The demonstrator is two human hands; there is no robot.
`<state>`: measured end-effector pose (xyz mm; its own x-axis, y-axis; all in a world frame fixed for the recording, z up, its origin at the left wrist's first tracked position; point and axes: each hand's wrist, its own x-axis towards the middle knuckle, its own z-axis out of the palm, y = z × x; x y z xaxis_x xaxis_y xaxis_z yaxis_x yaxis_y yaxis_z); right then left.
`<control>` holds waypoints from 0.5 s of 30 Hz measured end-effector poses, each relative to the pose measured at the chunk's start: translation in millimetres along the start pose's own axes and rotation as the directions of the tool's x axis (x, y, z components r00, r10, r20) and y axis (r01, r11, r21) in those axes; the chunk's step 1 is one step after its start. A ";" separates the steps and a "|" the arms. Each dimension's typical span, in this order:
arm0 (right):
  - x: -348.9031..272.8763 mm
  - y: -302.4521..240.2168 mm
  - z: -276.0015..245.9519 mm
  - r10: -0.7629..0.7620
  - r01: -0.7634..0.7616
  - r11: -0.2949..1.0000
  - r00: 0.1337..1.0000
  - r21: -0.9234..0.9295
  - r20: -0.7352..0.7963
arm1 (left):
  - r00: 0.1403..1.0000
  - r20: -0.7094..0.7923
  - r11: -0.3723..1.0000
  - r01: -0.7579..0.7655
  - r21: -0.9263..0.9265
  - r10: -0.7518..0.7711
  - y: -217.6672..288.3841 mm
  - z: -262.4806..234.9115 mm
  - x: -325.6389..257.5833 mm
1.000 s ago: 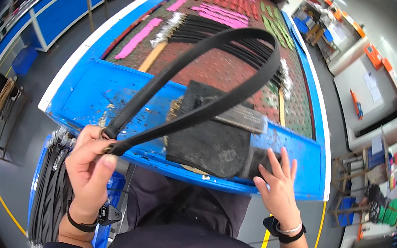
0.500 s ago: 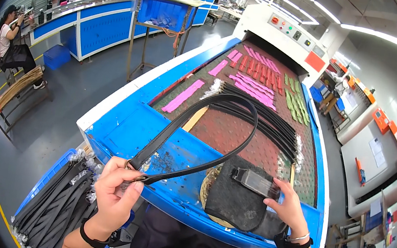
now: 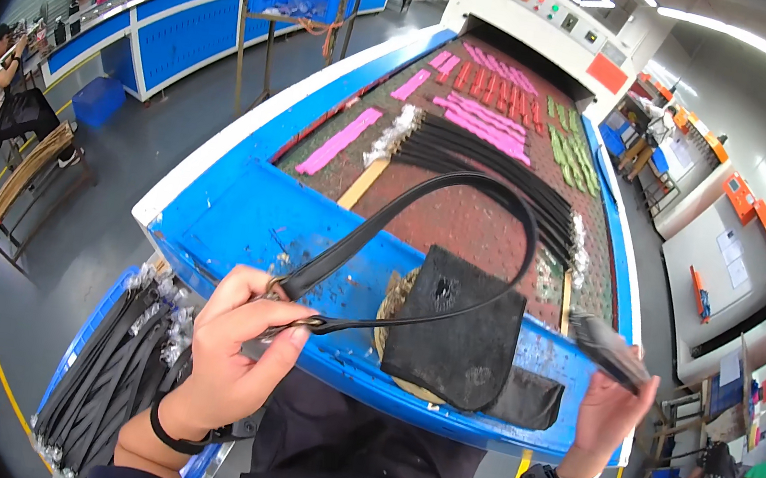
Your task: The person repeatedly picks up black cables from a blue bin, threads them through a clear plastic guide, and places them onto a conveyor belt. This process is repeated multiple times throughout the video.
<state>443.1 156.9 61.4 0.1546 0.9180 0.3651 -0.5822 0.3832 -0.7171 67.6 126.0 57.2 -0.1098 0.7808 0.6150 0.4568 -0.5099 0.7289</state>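
My left hand (image 3: 227,354) pinches the metal-ringed ends of a black strap (image 3: 375,228), which arcs up in a loop over the blue machine edge (image 3: 242,211). My right hand (image 3: 606,418) grips a dark flat tool (image 3: 606,348) just right of a black square pad (image 3: 458,331). The pad lies on a round tan mat on the machine edge, under the loop. The tool is clear of both pad and strap.
A mesh conveyor belt (image 3: 491,229) carries rows of black straps (image 3: 490,161), pink strips (image 3: 477,111) and green strips (image 3: 569,152) toward a white oven housing (image 3: 548,14). A blue bin of black straps (image 3: 110,367) stands at my lower left. A seated person (image 3: 2,83) works far left.
My right hand has lifted the dark tool off the black pad and moved it to the right. My left hand keeps hold of the strap, and the view has shifted.
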 end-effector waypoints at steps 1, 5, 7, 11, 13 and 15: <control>-5.3 -6.9 4.5 -0.046 0.047 0.998 0.999 0.031 -0.017 | 0.999 0.028 0.999 -0.034 0.015 0.034 4.8 3.7 3.1; -23.5 -14.1 24.3 -0.198 0.205 0.961 0.979 -0.186 0.056 | 0.970 0.185 0.987 -0.152 -0.047 0.158 20.5 32.2 11.1; -33.3 -8.3 38.4 -0.283 0.255 0.830 0.959 -0.497 0.019 | 0.950 0.261 0.985 -0.154 -0.082 0.170 29.8 43.7 10.7; -41.2 -3.6 44.5 -0.259 0.262 0.728 0.961 -0.633 0.100 | 0.916 0.334 0.974 -0.195 -0.113 0.222 39.6 62.7 10.6; -42.9 -0.2 45.1 -0.254 0.254 0.698 0.962 -0.670 0.101 | 0.904 0.365 0.975 -0.195 -0.110 0.222 42.9 67.0 9.8; -43.2 0.8 45.0 -0.238 0.234 0.690 0.967 -0.684 0.091 | 0.888 0.397 0.973 -0.205 -0.106 0.231 44.9 69.6 10.2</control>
<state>400.0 113.0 71.8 0.2154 0.7873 0.5778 0.1807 0.5493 -0.8158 148.4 136.1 75.3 0.3581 0.7193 0.5953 0.3735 -0.6947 0.6146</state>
